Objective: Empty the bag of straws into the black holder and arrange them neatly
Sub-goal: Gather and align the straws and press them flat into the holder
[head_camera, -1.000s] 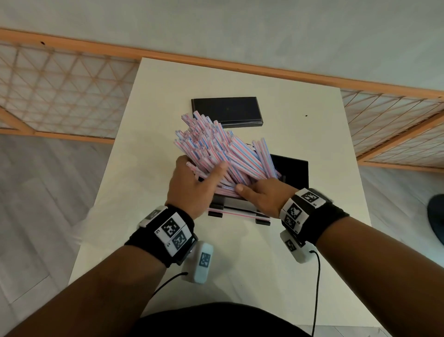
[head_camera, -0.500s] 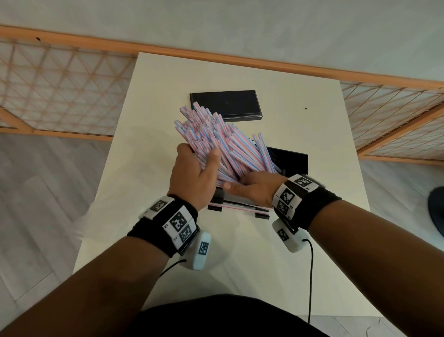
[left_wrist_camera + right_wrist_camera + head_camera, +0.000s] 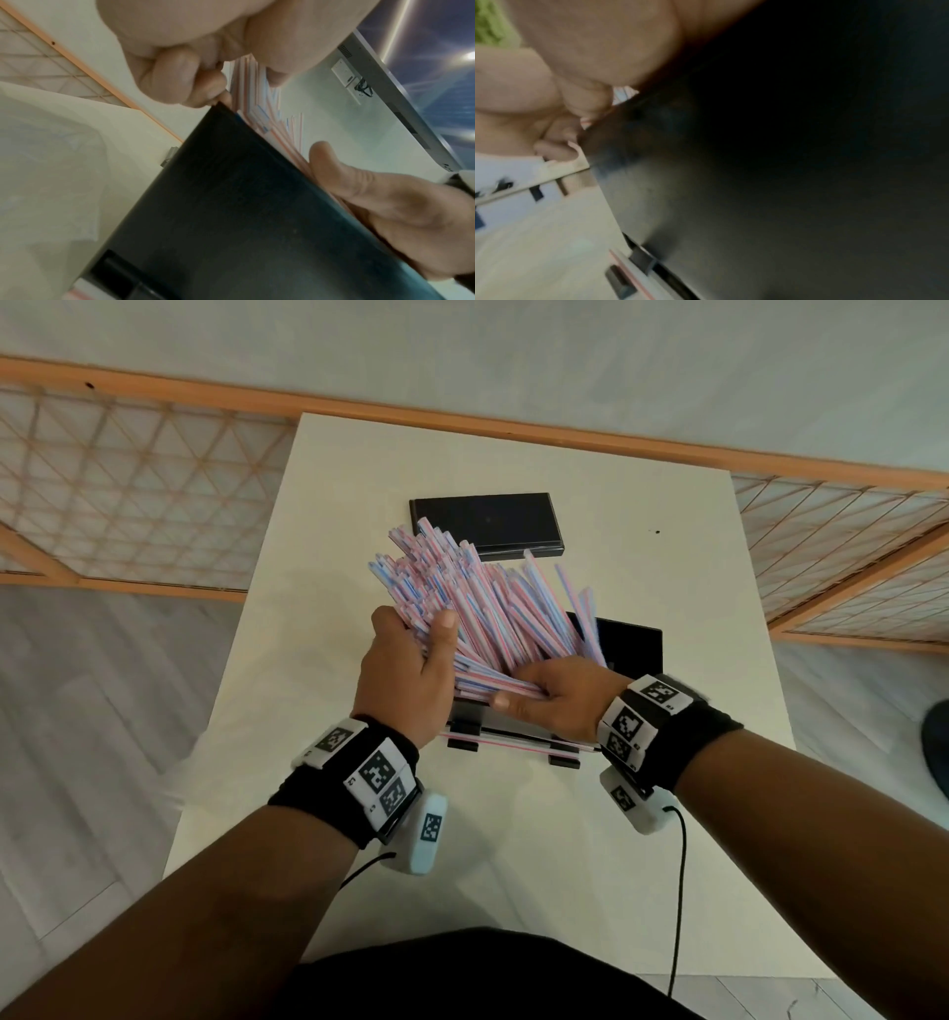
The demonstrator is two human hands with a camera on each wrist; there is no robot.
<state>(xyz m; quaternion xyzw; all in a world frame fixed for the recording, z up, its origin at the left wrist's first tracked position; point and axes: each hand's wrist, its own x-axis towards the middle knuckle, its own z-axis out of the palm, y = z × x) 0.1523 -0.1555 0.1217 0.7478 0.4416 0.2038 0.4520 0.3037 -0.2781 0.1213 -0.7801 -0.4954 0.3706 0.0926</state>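
left hand [image 3: 411, 680]: curls round the outer side of the straws [image 3: 482, 608], now higher up the bundle than a second ago
right hand [image 3: 560, 695]: pinches the low ends
straws: fan more open, standing in the holder [image 3: 631, 644] under both hands
stray straw [image 3: 513, 741]: on table nearer the wrists
meaning: bag emptied, tidying underway

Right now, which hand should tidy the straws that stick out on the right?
Probably the right hand: it holds the straws at their lower ends, right below those loose ones. The left hand grips the bundle's far left side.
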